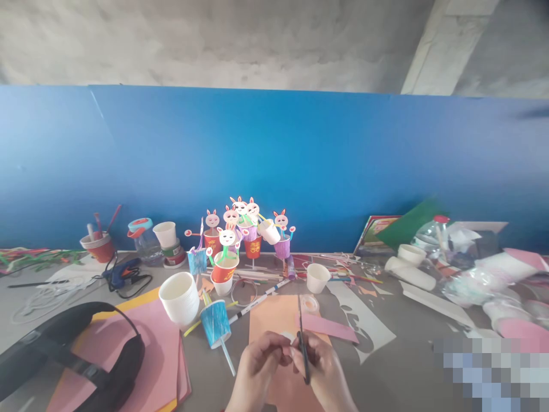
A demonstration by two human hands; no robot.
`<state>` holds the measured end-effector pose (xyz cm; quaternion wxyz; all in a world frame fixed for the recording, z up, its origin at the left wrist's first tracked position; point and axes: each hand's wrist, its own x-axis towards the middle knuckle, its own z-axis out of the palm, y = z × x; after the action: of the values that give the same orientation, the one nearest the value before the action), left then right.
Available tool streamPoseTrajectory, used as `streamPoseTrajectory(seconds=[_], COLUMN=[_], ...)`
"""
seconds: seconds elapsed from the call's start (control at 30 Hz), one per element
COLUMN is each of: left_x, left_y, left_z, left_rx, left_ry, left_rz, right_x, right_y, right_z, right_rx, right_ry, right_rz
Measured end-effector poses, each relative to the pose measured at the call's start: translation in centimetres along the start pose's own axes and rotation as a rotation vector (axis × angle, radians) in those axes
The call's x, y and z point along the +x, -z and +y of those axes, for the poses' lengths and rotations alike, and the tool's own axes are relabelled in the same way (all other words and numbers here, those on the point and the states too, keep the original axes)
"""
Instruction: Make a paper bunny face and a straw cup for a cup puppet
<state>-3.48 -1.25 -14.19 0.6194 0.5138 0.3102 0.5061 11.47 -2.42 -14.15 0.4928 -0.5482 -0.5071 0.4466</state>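
My left hand (262, 359) is closed, its fingertips pinching a small white paper piece (286, 334) that is mostly hidden. Close beside it, my right hand (322, 361) is closed around a pair of scissors (301, 329), whose blades point up and away from me. The fingertips of both hands meet at the paper. Beneath them lies a sheet of orange paper (268, 312). A pink paper strip (332, 327) and a roll of clear tape (309, 304) rest just beyond my right hand. Left of my left hand, a blue-coloured paper cup (215, 324) with a straw lies tilted.
Several rabbit-faced paper cup figures (226, 260) stand toward the back. White cups (179, 298) and a single white cup (318, 278) are nearer. Pink sheets (150, 337) and a black headset-like object (124, 366) lie left. Cut white paper (377, 329) and a plastic bottle (431, 236) are right.
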Motion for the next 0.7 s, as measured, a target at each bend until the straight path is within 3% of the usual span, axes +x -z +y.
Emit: streamPoseTrajectory(seconds=[0.43, 0.7], left_x=[0.3, 0.3], left_y=[0.1, -0.4], left_z=[-1.0, -0.2], left_rx=[-0.053, -0.107], left_ry=[0.052, 0.099], left_rz=[0.119, 0.126], right_x=[-0.1, -0.2], right_y=[0.1, -0.2], right_z=[-0.3, 0.0], right_rx=[-0.09, -0.156], right_ry=[0.025, 0.132], right_rz=[0.146, 0.211])
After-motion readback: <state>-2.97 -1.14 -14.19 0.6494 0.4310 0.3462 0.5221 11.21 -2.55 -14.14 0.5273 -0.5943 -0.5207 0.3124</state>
